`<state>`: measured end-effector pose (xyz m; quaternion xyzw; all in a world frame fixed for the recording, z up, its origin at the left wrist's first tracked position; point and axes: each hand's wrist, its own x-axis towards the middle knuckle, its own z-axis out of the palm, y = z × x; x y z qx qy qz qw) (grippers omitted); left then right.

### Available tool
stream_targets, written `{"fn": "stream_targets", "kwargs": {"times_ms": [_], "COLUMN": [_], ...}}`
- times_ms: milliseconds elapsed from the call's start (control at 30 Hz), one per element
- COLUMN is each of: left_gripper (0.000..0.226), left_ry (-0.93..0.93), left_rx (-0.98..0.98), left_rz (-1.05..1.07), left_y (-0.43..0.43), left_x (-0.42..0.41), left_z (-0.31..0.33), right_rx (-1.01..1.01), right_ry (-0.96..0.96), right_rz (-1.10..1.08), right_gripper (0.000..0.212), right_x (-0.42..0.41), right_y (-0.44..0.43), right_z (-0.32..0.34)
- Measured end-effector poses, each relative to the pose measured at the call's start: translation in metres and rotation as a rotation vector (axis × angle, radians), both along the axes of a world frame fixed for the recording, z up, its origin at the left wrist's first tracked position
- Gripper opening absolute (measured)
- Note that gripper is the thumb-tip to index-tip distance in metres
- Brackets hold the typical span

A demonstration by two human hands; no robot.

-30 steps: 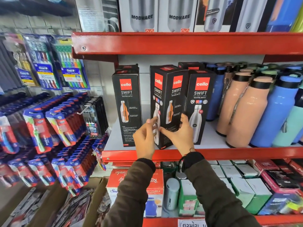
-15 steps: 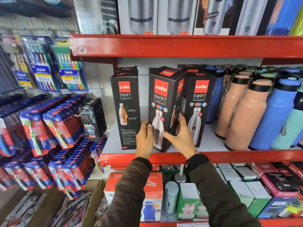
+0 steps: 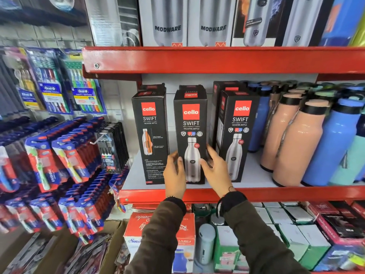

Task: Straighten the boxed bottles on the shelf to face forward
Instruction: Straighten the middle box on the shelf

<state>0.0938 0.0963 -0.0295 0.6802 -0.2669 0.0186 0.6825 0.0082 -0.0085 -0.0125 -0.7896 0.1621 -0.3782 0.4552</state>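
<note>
Fingers of our left hand (image 3: 174, 175) and right hand (image 3: 215, 171) spread loosely against both lower edges of the middle box (image 3: 190, 135), squaring it on the red shelf (image 3: 276, 193) so "cello SWIFT VACUSTEEL BOTTLE" faces forward between its neighbours, under MODWARE cartons (image 3: 189, 22).

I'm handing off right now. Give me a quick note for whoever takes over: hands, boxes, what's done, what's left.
Left hand: open, against the lower left edge of the middle box.
Right hand: open, at that box's lower right edge; firm grip or light touch, cannot tell.
Boxes: three in the front row of the shelf. The middle box and the right box show the steel-bottle front. The left box shows a different panel with small print.
Done: middle box squared forward.
Left: probably turn the left box to match; check the boxes behind, which are mostly hidden.
</note>
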Motion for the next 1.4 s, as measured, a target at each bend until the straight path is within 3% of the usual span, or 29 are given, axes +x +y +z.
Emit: {"fn": "stream_targets", "kwargs": {"times_ms": [633, 967, 1200, 1400], "left_gripper": [0.036, 0.032, 0.025, 0.037], "left_ry": [-0.022, -0.092, -0.24, -0.37], "left_rx": [0.047, 0.019, -0.1, -0.088], "left_rz": [-0.004, 0.069, 0.119, 0.295], "left_y": [-0.005, 0.007, 0.031, 0.054], "left_x": [0.003, -0.006, 0.003, 0.031], "left_z": [-0.001, 0.003, 0.01, 0.013], "right_rx": [-0.01, 0.064, 0.021, 0.027], "right_ry": [0.033, -0.158, -0.277, -0.197], "right_rz": [-0.062, -0.292, -0.226, -0.096], "right_gripper": [0.058, 0.027, 0.014, 0.023], "right_x": [0.005, -0.001, 0.009, 0.035], "right_y": [-0.005, 0.004, 0.033, 0.061], "right_z": [-0.003, -0.003, 0.007, 0.012]}}
